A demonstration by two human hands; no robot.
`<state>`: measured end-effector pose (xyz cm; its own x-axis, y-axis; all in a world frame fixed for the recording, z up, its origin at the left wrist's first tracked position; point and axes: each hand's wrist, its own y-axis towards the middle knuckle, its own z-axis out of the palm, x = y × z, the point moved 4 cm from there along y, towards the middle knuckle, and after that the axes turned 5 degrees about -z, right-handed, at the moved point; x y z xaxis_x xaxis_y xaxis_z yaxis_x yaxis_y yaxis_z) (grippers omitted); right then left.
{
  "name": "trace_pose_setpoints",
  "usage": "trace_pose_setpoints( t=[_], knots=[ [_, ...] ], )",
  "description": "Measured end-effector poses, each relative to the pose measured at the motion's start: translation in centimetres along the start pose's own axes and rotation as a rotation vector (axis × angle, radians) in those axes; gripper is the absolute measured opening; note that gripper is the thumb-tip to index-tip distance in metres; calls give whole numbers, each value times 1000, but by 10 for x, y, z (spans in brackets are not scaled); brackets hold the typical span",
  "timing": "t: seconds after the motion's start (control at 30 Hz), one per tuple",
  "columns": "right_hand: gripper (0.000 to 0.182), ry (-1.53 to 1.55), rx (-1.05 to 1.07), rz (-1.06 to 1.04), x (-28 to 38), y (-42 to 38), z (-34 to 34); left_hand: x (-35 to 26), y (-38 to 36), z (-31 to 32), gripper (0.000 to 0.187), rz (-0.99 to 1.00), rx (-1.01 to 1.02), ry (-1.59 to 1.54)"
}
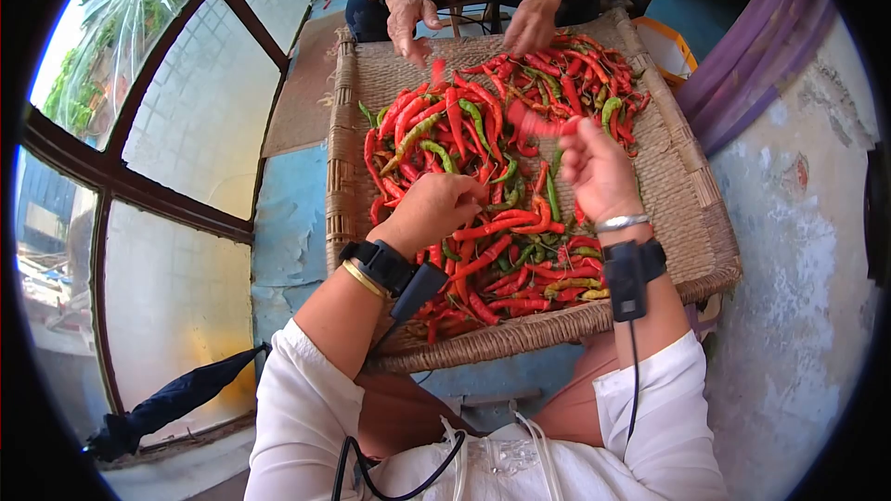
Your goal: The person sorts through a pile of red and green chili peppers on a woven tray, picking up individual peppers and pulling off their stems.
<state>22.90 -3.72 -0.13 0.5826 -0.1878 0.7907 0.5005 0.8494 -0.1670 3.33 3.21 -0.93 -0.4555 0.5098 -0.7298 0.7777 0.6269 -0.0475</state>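
Observation:
A wide woven tray (691, 223) lies in front of me, bearing a big heap of chili peppers (492, 255), mostly red with some green and yellowish ones. My right hand (596, 172) is raised over the heap's right side, its fingers pinched on the end of a red chili pepper (540, 122) that is smeared by motion and points left. Low over the heap's middle, my left hand (436, 209) has its fingers curled together among the peppers. Whatever they hold, if anything, is hidden from view.
Across the tray, another person's hands (408, 19) work at the far peppers; a blurred red pepper hangs near them. Windows (190, 102) and a folded dark umbrella (176, 399) are at left. A purple curtain (766, 46) and bare wall (789, 315) stand right.

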Motion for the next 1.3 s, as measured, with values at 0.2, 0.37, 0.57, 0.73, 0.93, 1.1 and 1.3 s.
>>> trace_pose_setpoints(
  t=[0.2, 0.37, 0.57, 0.73, 0.93, 1.1, 1.3],
  knots=[
    [18, -173, -30, 199, -15, -5, -7, 2, -3, 22, 23, 175, 182, 352],
    [21, -414, 250, 182, -24, -18, 20, 4, -2, 26, 22, -43, 352, 643],
    [19, -849, 422, 208, -37, -23, 24, 9, 2, 10, 19, -138, 126, -143],
    [28, -893, 380, 240, -48, -32, 31, 2, 2, 9, 17, -175, 99, -388],
    [20, -646, 238, 244, -38, -19, 17, -3, 1, 2, 15, -87, 6, -248],
    [19, 35, -158, -20, -6, 14, -20, 13, 1, -11, 14, -25, -198, 331],
    [20, -160, -37, 168, -26, -4, -1, 12, 0, -8, 20, -118, -189, 629]
  ],
)
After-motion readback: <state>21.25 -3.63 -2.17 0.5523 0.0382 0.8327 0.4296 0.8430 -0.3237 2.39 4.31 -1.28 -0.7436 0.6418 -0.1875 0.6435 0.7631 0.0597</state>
